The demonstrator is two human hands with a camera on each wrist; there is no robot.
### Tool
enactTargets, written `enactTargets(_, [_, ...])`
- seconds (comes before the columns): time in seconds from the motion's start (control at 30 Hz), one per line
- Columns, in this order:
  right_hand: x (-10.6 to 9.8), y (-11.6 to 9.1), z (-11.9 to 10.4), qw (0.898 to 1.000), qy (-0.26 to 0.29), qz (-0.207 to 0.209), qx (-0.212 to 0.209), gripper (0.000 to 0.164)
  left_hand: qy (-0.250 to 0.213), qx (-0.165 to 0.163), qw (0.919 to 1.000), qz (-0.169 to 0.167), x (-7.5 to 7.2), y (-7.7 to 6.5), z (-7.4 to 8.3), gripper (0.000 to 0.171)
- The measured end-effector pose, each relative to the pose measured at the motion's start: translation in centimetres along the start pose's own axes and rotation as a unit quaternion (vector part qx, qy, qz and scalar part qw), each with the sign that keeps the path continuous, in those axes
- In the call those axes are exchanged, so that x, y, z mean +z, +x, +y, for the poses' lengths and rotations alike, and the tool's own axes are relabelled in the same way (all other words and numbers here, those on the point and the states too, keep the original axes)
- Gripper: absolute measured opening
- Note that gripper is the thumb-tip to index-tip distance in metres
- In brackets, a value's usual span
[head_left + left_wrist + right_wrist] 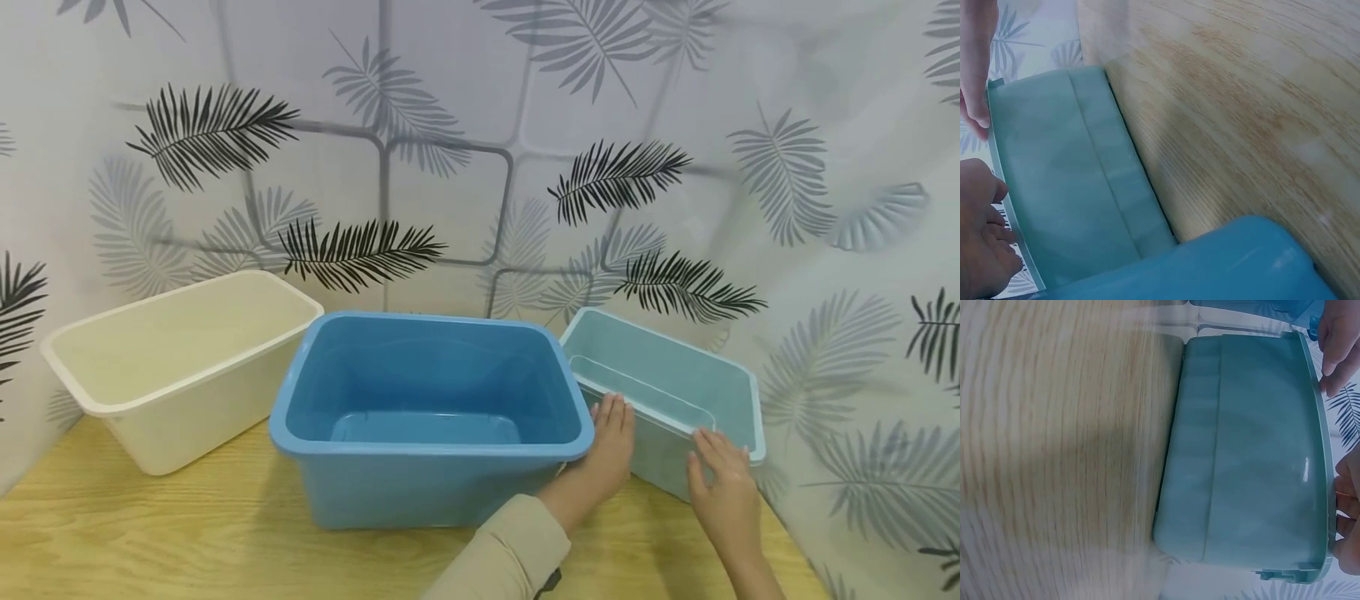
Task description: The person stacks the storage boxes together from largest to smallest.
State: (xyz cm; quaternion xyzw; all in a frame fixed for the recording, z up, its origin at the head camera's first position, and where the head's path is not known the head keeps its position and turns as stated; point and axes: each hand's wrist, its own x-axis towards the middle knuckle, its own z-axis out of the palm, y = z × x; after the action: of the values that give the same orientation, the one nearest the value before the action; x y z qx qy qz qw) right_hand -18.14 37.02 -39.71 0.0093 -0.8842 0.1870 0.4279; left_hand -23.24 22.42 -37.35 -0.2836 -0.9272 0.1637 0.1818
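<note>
A pale teal bin (660,450) sits at an angle on the right side of the table, its opening facing up. My left hand (613,442) holds its near rim toward the left end, beside the blue bin's right corner. Farther right along that same rim, my right hand (723,492) has its fingertips over the edge and its thumb against the outer wall. Both wrist views show the teal bin's outer side (1260,450), with the fingers of the right hand (1349,512) bent at the rim and the left hand (1341,344) near the other end.
A larger blue bin (435,492) stands in the middle, its rim overlapping the teal bin's left end in the head view. To the left is a cream bin (202,417). The wood-grain table (150,533) meets a leaf-patterned curtain (465,200) behind.
</note>
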Motion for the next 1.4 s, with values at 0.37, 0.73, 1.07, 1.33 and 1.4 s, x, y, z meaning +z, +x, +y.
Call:
enactTargets(0.37, [-0.6,-0.2,0.9,1.000,0.004,0.000,-0.001,0.028,-0.041,0.027,0.9977,0.045,0.4,-0.3,0.2,0.047])
enactTargets(0.73, [-1.0,-0.1,1.6,1.000,0.023,0.008,0.007,0.024,-0.053,0.027,0.9959,0.068,0.7,-0.4,-0.1,0.048])
enactTargets(1.07, [-1.0,-0.1,2.0,0.998,0.047,0.041,-0.018,0.021,0.016,0.029,0.9989,0.033,0.7,-0.6,0.1,0.059])
enactTargets(1.33, [-1.4,-0.1,2.2,0.998,0.044,0.050,-0.018,0.019,-0.061,0.037,0.9951,0.069,0.9,-0.8,0.2,0.052])
enactTargets(1.4, [-1.5,-0.2,2.3,0.997,0.043,0.058,-0.023,0.018,-0.089,0.046,0.9914,0.084,0.9,-0.9,0.1,0.050])
